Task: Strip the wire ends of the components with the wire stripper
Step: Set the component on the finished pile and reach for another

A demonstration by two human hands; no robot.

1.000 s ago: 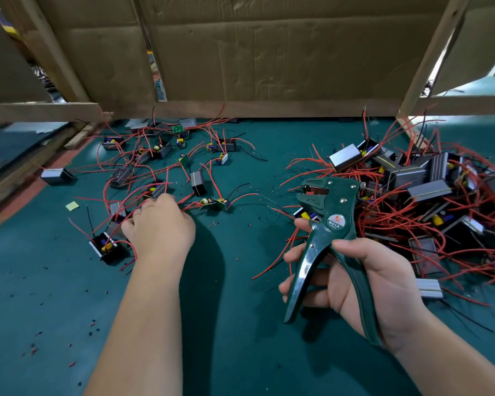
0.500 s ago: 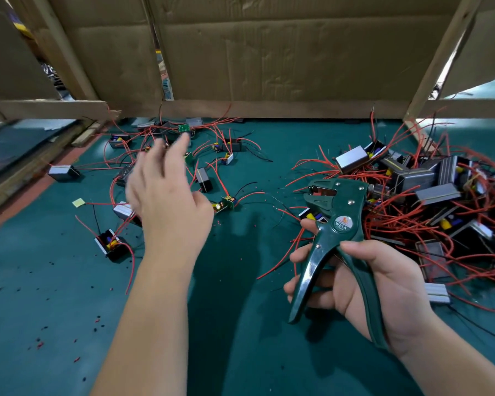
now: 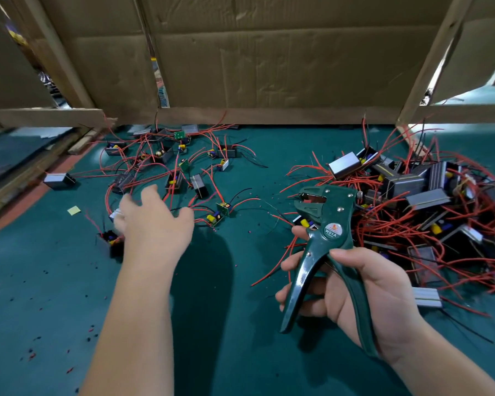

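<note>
Hovering above the scattered components (image 3: 174, 181), the left hand (image 3: 155, 227) spreads loose fingers, holding nothing. Right of it, the right hand (image 3: 366, 295) curls its fingers round the handles of the wire stripper (image 3: 330, 224), whose head stands upright just beside the red-wired component pile (image 3: 412, 184).

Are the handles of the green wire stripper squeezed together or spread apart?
Spread apart: the right hand grips the wire stripper, and a wide gap shows between its two handles.
</note>
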